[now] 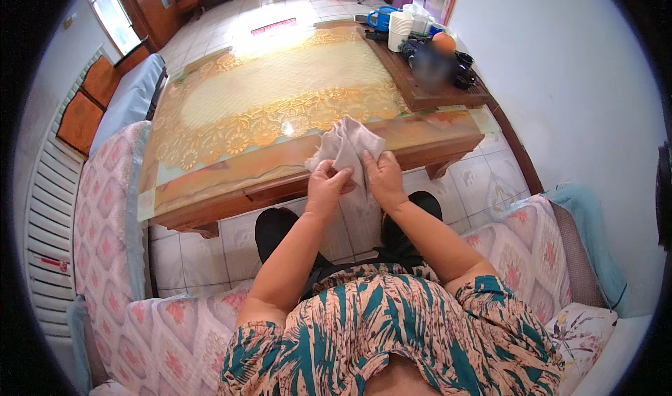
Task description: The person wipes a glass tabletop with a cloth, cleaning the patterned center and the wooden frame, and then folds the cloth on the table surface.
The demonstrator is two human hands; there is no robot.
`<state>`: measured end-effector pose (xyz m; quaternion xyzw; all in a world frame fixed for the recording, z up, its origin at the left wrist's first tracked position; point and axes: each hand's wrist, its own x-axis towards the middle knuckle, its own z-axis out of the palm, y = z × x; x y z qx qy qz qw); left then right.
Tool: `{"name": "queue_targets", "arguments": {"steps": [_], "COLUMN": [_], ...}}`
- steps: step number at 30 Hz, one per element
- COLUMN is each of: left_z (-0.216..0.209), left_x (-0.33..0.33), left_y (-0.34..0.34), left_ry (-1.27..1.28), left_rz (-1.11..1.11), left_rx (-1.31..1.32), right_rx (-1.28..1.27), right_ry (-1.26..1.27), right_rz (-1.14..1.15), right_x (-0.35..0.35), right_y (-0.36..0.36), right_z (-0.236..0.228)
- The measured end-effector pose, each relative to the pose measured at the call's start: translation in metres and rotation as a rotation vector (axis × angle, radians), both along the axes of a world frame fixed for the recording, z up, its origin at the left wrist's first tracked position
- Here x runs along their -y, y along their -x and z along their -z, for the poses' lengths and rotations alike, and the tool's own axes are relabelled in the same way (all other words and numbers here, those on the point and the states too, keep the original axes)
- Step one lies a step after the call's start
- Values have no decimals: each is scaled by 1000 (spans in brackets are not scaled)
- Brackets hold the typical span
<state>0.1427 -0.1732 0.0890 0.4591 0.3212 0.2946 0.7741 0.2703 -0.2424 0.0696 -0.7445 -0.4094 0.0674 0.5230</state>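
A crumpled, pale pinkish-grey cloth (357, 140) is held up between my two hands, over the near edge of the low table (210, 196). My left hand (326, 186) pinches its lower left part, thumb against fingers. On the other side, my right hand (383, 179) grips the lower right part, with the thumb pointing up along the fabric. Folds stand up above both hands, and the left edge looks frayed. My fingertips are partly hidden by the cloth.
A gold flower-patterned cover (280, 95) lies on the table. At its far right, a dark wooden tray (441, 99) bears stacked paper cups (400, 31), a blue jug (381, 18) and an orange fruit (444, 43). Pink quilted sofa covers (105, 214) run along the left and beneath me.
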Motion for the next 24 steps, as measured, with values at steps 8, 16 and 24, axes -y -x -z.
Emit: {"name": "queue_targets", "arguments": {"steps": [8,16,24], "left_z": [-53,-46,-40], "left_x": [-1,22,25], "left_y": [22,4,6], "left_ry": [-389,-408,-324], "left_rz": [-68,130,179], "left_rx": [-101,-203,-233], "right_rx": [413,379,413], "right_ry": [-56,290,373], "right_rz": [66,-243,-252], "right_x": [38,47,51], "right_y": [-13,15,18], "right_z": [-84,-67,-62]}}
